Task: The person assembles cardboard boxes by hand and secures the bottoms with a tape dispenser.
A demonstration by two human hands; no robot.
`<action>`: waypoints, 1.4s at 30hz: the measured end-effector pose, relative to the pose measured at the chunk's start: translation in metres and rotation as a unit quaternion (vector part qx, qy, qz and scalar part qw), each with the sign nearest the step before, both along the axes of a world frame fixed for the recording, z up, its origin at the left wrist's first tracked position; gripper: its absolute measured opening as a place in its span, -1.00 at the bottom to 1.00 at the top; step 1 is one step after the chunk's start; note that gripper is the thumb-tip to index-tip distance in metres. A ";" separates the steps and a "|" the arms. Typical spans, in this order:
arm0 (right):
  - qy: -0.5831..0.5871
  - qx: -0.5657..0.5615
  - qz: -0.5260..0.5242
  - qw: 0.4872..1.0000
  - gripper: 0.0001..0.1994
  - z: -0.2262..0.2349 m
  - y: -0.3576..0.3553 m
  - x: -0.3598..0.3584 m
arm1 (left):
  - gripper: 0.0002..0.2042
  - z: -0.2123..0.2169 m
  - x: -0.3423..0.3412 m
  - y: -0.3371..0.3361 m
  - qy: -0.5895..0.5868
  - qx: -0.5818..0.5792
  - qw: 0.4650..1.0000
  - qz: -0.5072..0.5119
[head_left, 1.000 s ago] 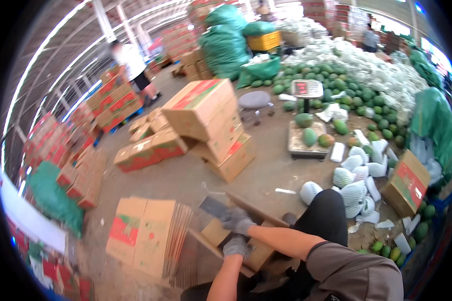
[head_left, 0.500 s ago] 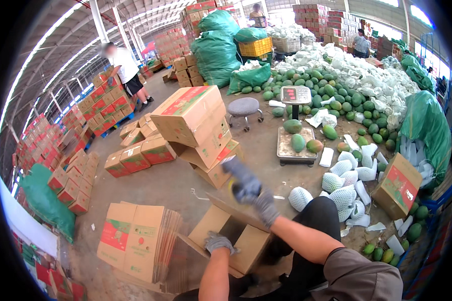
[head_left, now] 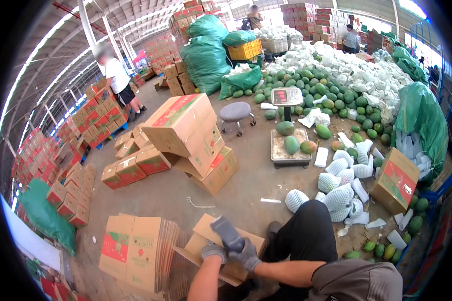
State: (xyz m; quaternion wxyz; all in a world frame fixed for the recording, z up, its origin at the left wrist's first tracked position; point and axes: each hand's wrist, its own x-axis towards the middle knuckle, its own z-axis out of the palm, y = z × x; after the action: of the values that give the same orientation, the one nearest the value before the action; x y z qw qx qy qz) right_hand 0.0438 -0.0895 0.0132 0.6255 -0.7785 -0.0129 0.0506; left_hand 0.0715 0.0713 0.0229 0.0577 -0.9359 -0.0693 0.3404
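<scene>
A cardboard carton with raised flaps stands between my legs. My left hand, in a grey glove, has its fingers curled on one of the flaps. My right hand, gloved too, grips a dark grey handheld tool with a blocky head, tilted over the carton. The tool's exact kind cannot be made out. Left of the carton sits a stack of flattened cartons with red and green print.
A tower of cartons stands ahead, beside a grey stool. A platform scale bears several mangoes. Foam-sleeved fruit and a printed carton lie to the right. Behind is a large mango heap. A person stands far left.
My right hand has brought the tool down and back over the carton, close to my left hand. The far flap is lower and my view has shifted slightly.
</scene>
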 end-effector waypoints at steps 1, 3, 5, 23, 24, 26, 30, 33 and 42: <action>0.015 -0.003 0.012 1.000 -0.27 -0.002 -0.001 0.004 | -0.08 0.011 0.000 0.012 0.023 -0.052 0.998 0.013; 0.053 -0.011 0.027 0.998 -0.29 0.002 -0.006 0.005 | -0.20 0.059 -0.007 0.027 0.038 -0.063 0.997 0.032; 0.067 0.007 0.017 0.998 -0.29 0.000 -0.005 0.010 | -0.27 0.120 -0.031 0.048 -0.069 -0.042 0.996 0.041; 0.116 0.171 0.018 0.978 -0.43 -0.003 -0.005 0.044 | -0.24 -0.028 0.071 0.078 -0.353 -0.087 0.926 0.101; 0.131 0.204 0.038 0.969 -0.44 0.000 -0.013 0.040 | -0.25 -0.025 0.070 0.078 -0.349 -0.084 0.928 0.104; 0.176 0.129 0.006 0.976 -0.42 -0.007 -0.011 0.044 | -0.25 -0.019 0.058 0.081 -0.336 -0.070 0.932 0.113; 0.157 0.033 -0.005 0.987 -0.36 0.012 -0.017 0.038 | -0.26 -0.014 0.034 0.068 -0.328 -0.046 0.928 0.170; 0.121 0.102 0.036 0.987 -0.30 0.016 -0.024 0.030 | -0.28 -0.012 0.018 0.063 -0.343 -0.026 0.920 0.187; -0.078 0.004 0.156 0.985 -0.23 0.046 -0.039 -0.004 | -0.39 -0.005 -0.007 0.083 -0.368 -0.005 0.898 0.242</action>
State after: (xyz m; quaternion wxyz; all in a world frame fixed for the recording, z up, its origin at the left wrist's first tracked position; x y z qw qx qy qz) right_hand 0.0396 -0.1285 0.0591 0.6105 -0.7657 -0.1829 0.0866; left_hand 0.0645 0.1545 0.0180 -0.0606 -0.9490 -0.3085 -0.0247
